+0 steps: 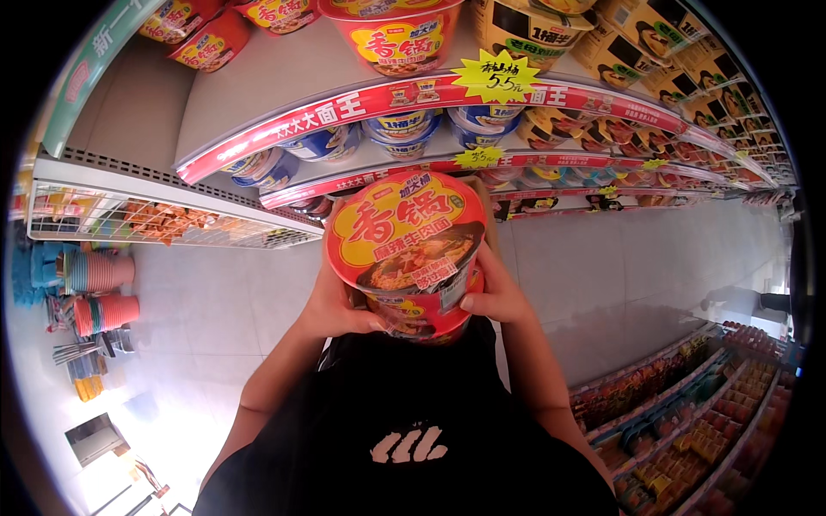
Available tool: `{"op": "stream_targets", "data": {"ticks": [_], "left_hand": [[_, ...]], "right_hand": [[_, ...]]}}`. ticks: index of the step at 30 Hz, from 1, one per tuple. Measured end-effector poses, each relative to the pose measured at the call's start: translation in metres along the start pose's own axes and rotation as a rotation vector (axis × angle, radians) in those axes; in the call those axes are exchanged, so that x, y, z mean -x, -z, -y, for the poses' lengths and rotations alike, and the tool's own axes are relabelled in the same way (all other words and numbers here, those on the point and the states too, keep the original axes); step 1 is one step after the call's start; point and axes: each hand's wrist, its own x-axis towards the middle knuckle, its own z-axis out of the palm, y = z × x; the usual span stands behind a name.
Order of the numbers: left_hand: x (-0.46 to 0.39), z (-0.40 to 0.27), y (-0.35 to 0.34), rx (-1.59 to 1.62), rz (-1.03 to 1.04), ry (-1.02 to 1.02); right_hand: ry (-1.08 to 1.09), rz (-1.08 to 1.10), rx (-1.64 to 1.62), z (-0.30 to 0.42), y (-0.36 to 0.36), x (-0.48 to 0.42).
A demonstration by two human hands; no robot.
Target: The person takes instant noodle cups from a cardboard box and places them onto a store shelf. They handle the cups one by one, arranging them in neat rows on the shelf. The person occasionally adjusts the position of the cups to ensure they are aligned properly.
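Note:
A red instant-noodle tub [406,238] with a yellow-and-red printed lid is held up in front of my chest. My left hand [339,303] grips its left side, thumb along the lower wall. On the other side my right hand [495,287] holds it, thumb near a white label. More red packaging shows under the tub, perhaps another one; the overlap hides most of it. Behind it, the brown edge of what looks like a cardboard box [485,205] is partly visible. Matching red tubs [397,39] stand on the upper shelf ahead.
Shelves with red front strips [361,111] hold blue tubs [400,132] and tan noodle tubs [529,32]. A wire-sided rack [174,216] is at left, with stacked pink buckets [106,313] beyond it. Packaged goods fill a low display [671,419] at right. Grey tiles [581,271] cover the floor.

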Motion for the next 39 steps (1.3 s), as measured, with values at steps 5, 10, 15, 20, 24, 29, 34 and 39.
{"op": "stream_targets", "data": {"ticks": [5,10,15,20,24,29,34,39], "left_hand": [[0.021,0.017,0.003,-0.105,0.121,0.307],[0.028,0.037,0.007,-0.161,0.116,0.445],[-0.005,0.038,0.012,-0.702,0.348,-0.209],[-0.047,0.003,-0.001,-1.066,0.702,-0.815],[-0.057,0.016,-0.001,-1.143,0.788,-0.998],[-0.07,0.036,0.002,-1.118,0.856,-1.156],[-0.075,0.054,0.01,-1.102,0.912,-1.128],[-0.07,0.056,0.01,-1.077,0.872,-1.109]], "right_hand": [[0.091,-0.05,-0.038,-0.014,0.006,0.018],[0.06,-0.043,-0.347,-0.024,0.004,0.026],[-0.268,0.027,-1.206,-0.015,-0.002,0.024],[-0.402,-0.222,-0.823,-0.009,-0.001,0.012],[-0.321,-0.232,-0.768,-0.009,0.007,0.016],[-0.312,-0.274,-0.769,-0.015,0.016,0.02],[-0.311,-0.31,-0.711,-0.035,0.023,0.028],[-0.352,-0.318,-0.673,-0.034,0.021,0.032]]}}
